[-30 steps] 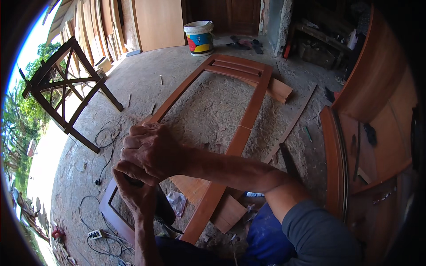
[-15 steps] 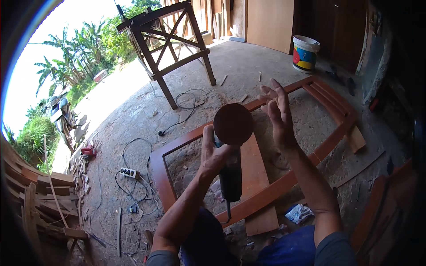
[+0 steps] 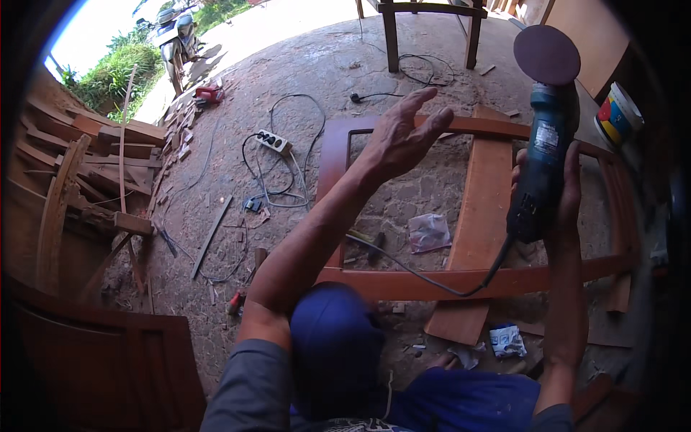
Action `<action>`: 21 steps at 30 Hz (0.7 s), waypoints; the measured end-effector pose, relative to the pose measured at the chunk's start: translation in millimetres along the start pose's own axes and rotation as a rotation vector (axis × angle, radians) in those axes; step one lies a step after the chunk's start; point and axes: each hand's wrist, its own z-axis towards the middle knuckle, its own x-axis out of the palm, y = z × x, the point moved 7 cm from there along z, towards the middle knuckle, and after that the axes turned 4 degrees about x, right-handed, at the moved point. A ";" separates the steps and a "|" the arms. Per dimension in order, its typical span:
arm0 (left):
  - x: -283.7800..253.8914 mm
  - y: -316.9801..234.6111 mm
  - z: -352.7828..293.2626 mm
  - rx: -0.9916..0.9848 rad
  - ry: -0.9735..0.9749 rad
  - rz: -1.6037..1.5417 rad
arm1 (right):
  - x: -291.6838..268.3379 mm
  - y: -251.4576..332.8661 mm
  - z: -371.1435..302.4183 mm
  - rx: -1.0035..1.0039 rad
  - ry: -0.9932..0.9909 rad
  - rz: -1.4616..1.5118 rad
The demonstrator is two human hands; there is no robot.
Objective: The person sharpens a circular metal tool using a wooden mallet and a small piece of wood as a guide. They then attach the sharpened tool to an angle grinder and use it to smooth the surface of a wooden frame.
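My right hand grips the body of a blue and black disc sander, held upright with its round brown sanding disc at the top. Its black cord hangs down toward the floor. My left hand is raised with fingers spread and holds nothing; it hovers above the reddish wooden frame lying flat on the ground. A wide plank lies across that frame. My blue-clad knee is at the bottom.
A white power strip with tangled cables lies on the dirt floor. Stacked timber is at the left, a wooden panel at lower left, a paint bucket at right, a table's legs at top.
My view swung left. The sander passed from my left hand to my right hand and now stands at the right. My left hand opened and lifted free.
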 end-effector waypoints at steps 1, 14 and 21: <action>-11.7 34.1 -27.3 -0.101 -0.034 -0.064 | 1.4 6.6 8.3 -0.026 0.026 -0.020; -81.5 87.3 -253.8 -0.332 -0.328 0.184 | 214.6 2.1 82.4 -0.465 0.276 0.367; -162.9 22.1 -289.2 -0.381 -0.422 0.421 | 312.9 -57.7 69.6 -0.251 0.589 0.654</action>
